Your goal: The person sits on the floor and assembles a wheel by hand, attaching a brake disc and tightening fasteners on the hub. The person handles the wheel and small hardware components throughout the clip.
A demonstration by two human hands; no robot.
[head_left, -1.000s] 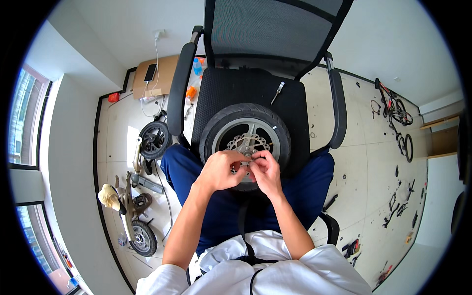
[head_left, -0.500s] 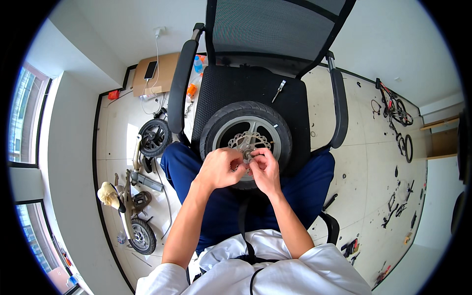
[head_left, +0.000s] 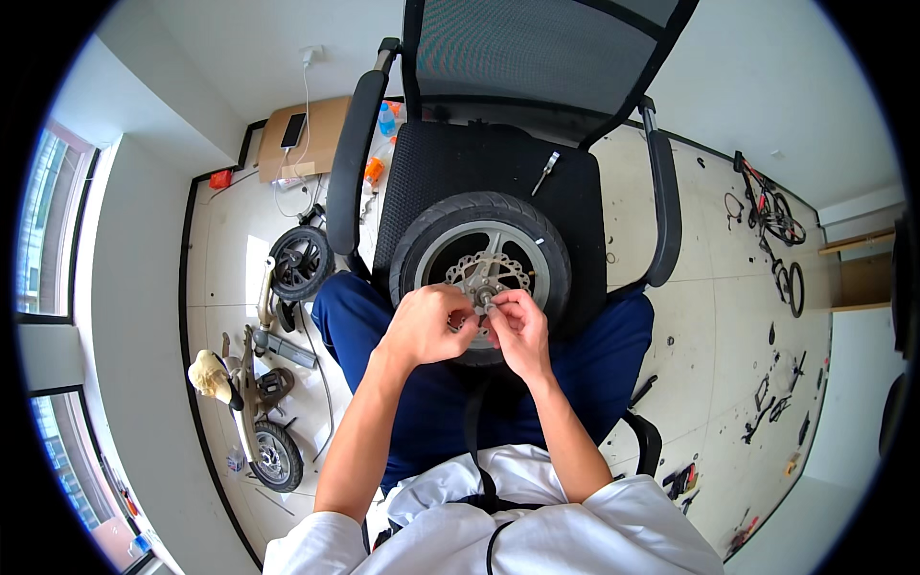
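A small black-tyred wheel (head_left: 433, 230) with silver spokes and a perforated brake disc (head_left: 495, 271) lies flat on the seat of a black office chair (head_left: 575, 201). My left hand (head_left: 428, 323) and my right hand (head_left: 518, 329) meet over the wheel's near side, fingertips pinched at the hub axle (head_left: 485, 299). A small metal part shows between the fingers; what it is I cannot tell. My knees in blue trousers sit under the wheel's near edge.
A small tool (head_left: 546, 172) lies on the chair seat behind the wheel. A partly stripped scooter (head_left: 251, 383) and a loose wheel (head_left: 299, 262) lie on the floor to the left. A cardboard box (head_left: 305, 134), bottles and scattered parts (head_left: 767, 402) surround the chair.
Both hands have shifted slightly toward me over the hub, fingers still working at the axle. The wheel has not moved.
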